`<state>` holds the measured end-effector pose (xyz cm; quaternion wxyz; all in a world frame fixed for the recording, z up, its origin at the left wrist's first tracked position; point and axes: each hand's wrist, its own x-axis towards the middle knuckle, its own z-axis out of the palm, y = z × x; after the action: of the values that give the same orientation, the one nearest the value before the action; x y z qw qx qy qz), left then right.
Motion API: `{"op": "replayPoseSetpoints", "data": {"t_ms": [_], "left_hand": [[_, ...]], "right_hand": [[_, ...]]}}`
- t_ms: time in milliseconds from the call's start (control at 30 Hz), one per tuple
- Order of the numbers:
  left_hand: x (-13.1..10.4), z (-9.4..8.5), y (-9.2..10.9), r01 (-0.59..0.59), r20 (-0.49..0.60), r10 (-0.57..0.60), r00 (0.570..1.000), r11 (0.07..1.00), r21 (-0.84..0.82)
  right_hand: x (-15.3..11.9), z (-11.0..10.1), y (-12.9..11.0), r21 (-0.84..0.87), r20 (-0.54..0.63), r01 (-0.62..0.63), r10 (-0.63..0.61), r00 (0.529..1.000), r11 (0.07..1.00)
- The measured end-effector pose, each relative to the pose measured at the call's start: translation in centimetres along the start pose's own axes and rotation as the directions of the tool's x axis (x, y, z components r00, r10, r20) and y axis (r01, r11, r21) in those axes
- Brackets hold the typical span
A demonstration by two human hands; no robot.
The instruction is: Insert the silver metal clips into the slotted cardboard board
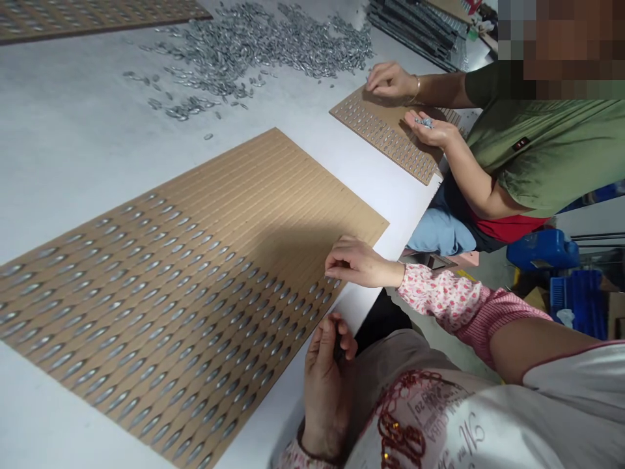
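A brown grooved board (pixel 312 189) lies on the white table before me, with staggered rows of small, silvery, spindle-shaped metal pieces (pixel 209 298) across its left and near parts. My right hand (pixel 359 262) is over the board's near right edge, at the end of a row of pieces. Its fingers are pinched together, and whatever is between them is hidden. Just off the board's near edge, my left hand (pixel 329 381) is turned palm up with its fingers curled in. Something dark shows inside that hand, but I cannot make it out.
A big loose heap of metal pieces (pixel 273 42) spreads over the far table. Another filled board (pixel 97 19) lies far left. At right, a co-worker in a green shirt (pixel 551 150) works on a smaller board (pixel 390 140), pieces in one palm. Blue containers (pixel 541 249) stand beyond.
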<state>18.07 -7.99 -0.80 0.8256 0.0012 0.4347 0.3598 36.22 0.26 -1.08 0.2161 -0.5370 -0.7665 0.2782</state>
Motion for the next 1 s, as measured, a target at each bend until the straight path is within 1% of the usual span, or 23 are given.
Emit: {"op": "replayPoseSetpoints", "data": {"t_ms": [100,200,300,367,400,433,467,533,567,633,767,833,867,933,1000], "left_hand": [[0.0,0.0,0.1,0.035,-0.030,-0.036,0.999,0.999,-0.034],[0.0,0.0,0.2,0.018,-0.014,-0.018,1.000,1.000,-0.020],[0.0,0.2,0.3,-0.016,-0.003,0.016,1.000,1.000,-0.011],[0.0,0.2,0.3,-0.032,-0.011,0.032,0.999,0.999,-0.014],[0.0,0.3,0.4,-0.037,-0.017,0.037,0.999,0.999,-0.016],[0.0,0.3,0.4,-0.044,-0.024,0.044,0.999,0.999,-0.014],[0.0,0.3,0.4,-0.057,-0.028,0.057,0.998,0.998,-0.004],[0.0,0.2,0.4,-0.092,-0.030,0.093,0.995,0.995,0.031],[0.1,0.2,0.3,-0.106,-0.025,0.108,0.994,0.993,0.052],[0.1,0.1,0.3,-0.119,-0.004,0.120,0.993,0.990,0.081],[0.1,0.1,0.2,-0.128,0.007,0.128,0.992,0.988,0.083],[0.1,0.1,0.3,-0.130,-0.001,0.130,0.992,0.989,0.065],[0.0,0.1,0.4,-0.124,-0.003,0.124,0.992,0.991,0.052],[0.0,0.2,0.5,-0.095,-0.010,0.095,0.995,0.995,0.023],[0.0,0.3,0.6,-0.067,-0.022,0.067,0.998,0.998,0.001]], "right_hand": [[0.0,0.8,0.0,-0.109,-0.037,-0.023,0.019,0.999,0.994],[-0.1,1.3,-0.1,-0.166,-0.085,-0.057,0.043,0.995,0.984],[-0.1,1.3,-0.2,-0.154,-0.133,-0.081,0.060,0.989,0.985],[-0.2,0.8,-0.5,-0.081,-0.152,-0.066,0.053,0.987,0.995],[-0.2,0.4,-0.8,-0.016,-0.132,-0.037,0.034,0.991,0.999],[-0.4,0.1,-1.2,0.066,-0.080,0.007,-0.002,0.997,0.998],[-0.5,-0.3,-1.6,0.155,-0.004,0.058,-0.058,0.998,0.986],[-0.8,-0.9,-2.3,0.306,0.151,0.134,-0.187,0.971,0.943],[-0.9,-1.0,-2.6,0.347,0.204,0.148,-0.228,0.952,0.926],[-1.1,-1.0,-3.0,0.358,0.248,0.145,-0.243,0.938,0.922],[-1.1,-0.4,-3.0,0.315,0.268,0.148,-0.238,0.934,0.938],[-0.9,-0.3,-2.8,0.293,0.246,0.144,-0.221,0.944,0.945],[-0.7,-0.3,-2.7,0.278,0.218,0.128,-0.193,0.957,0.952],[-0.2,-0.2,-2.3,0.223,0.126,0.081,-0.112,0.986,0.971],[0.5,0.0,-1.8,0.140,0.030,0.032,-0.037,0.999,0.990]]}}
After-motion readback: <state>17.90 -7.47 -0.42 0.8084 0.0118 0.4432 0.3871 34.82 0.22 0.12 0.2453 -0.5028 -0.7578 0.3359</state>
